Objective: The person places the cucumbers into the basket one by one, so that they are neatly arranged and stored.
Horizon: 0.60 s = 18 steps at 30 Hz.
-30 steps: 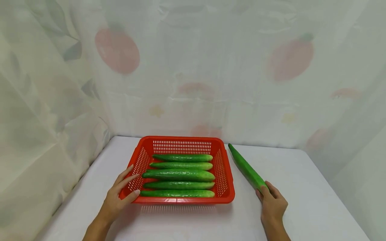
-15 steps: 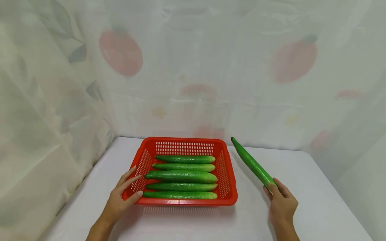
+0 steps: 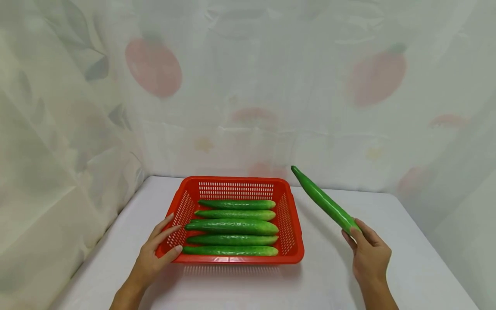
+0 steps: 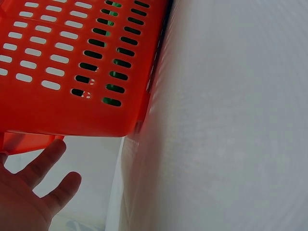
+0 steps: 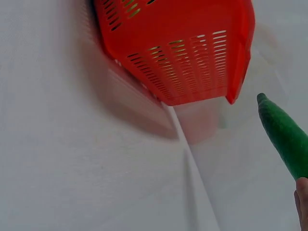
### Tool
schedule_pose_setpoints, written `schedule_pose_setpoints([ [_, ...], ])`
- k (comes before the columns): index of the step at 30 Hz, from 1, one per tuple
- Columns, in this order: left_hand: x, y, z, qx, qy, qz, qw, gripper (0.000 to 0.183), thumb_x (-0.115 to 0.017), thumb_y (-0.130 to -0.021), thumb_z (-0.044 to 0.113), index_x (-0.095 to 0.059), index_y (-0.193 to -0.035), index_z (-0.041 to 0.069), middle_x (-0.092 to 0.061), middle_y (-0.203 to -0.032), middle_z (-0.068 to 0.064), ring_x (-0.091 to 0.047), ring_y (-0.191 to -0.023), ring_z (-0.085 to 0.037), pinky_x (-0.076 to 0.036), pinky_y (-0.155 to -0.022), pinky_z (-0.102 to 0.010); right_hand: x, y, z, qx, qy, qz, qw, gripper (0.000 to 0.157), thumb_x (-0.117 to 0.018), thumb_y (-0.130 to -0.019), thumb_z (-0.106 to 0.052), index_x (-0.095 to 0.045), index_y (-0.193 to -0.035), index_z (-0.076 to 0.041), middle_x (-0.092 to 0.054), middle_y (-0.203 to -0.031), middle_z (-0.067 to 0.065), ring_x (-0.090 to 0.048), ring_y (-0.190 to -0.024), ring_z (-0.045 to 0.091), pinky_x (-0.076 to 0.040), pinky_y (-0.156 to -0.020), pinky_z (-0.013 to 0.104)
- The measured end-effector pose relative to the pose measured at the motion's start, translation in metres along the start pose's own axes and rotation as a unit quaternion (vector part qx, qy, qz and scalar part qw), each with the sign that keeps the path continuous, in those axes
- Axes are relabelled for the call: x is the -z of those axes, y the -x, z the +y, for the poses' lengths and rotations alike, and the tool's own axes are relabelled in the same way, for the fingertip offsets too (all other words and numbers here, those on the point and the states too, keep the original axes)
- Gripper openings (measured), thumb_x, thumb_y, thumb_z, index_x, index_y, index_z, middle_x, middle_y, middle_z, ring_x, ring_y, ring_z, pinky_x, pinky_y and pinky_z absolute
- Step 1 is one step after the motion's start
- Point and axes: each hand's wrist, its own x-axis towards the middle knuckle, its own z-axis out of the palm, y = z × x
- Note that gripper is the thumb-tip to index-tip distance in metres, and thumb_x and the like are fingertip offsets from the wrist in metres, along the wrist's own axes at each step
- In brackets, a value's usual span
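My right hand (image 3: 371, 254) grips the pale lower end of a cucumber (image 3: 323, 200), held tilted above the table with its dark tip pointing up and to the left. In the right wrist view that cucumber (image 5: 284, 134) shows at the right edge, beside fingertips (image 5: 302, 192). Several more cucumbers (image 3: 236, 226) lie side by side in a red slotted plastic basket (image 3: 242, 259). My left hand (image 3: 149, 260) rests at the basket's left rim, fingers spread and extended. The left wrist view has these loose fingers (image 4: 45, 161) by the basket's wall (image 4: 48, 106).
A white-covered table (image 3: 317, 275) carries the basket left of its middle. Behind it hangs a pale curtain (image 3: 248, 86) with faded red fruit prints, and another curtain (image 3: 77, 172) closes off the left side.
The right hand has lifted the cucumber off the table and shifted to the right, with the tip rising. The left hand stays at the basket's rim.
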Motion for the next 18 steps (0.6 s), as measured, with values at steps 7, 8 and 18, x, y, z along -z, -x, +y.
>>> schedule_pose_setpoints([
  [7, 0.000, 0.000, 0.001, 0.000, -0.003, 0.002, 1.0000, 0.045, -0.071, -0.084, 0.005, -0.061, -0.128, 0.004, -0.034, -0.150, -0.006, -0.028, -0.137, -0.016, -0.025, -0.099, -0.013, -0.008, 0.004, -0.013, 0.011, -0.024, -0.021, 0.999, 0.036, -0.069, -0.083, 0.010, -0.064, -0.119, 0.009, -0.060, -0.117, 0.016, -0.056, -0.111, 0.028, -0.051, -0.078, 0.036],
  [8, 0.000, 0.000, 0.001, 0.000, -0.004, 0.003, 1.0000, 0.045, -0.071, -0.084, 0.005, -0.061, -0.128, 0.004, -0.035, -0.150, -0.006, -0.028, -0.137, -0.015, -0.025, -0.099, -0.013, -0.009, 0.005, -0.015, 0.012, -0.026, -0.025, 0.999, 0.036, -0.069, -0.083, 0.011, -0.064, -0.119, 0.009, -0.061, -0.116, 0.015, -0.057, -0.110, 0.028, -0.051, -0.078, 0.037],
  [18, 0.000, 0.000, 0.000, 0.001, -0.001, 0.001, 1.0000, 0.045, -0.071, -0.084, 0.005, -0.061, -0.128, 0.003, -0.034, -0.151, -0.007, -0.028, -0.137, -0.016, -0.026, -0.098, -0.013, -0.018, 0.009, -0.030, 0.040, -0.035, -0.105, 0.993, 0.036, -0.065, -0.085, 0.014, -0.057, -0.120, 0.017, -0.064, -0.112, 0.017, -0.061, -0.106, 0.029, -0.050, -0.080, 0.040],
])
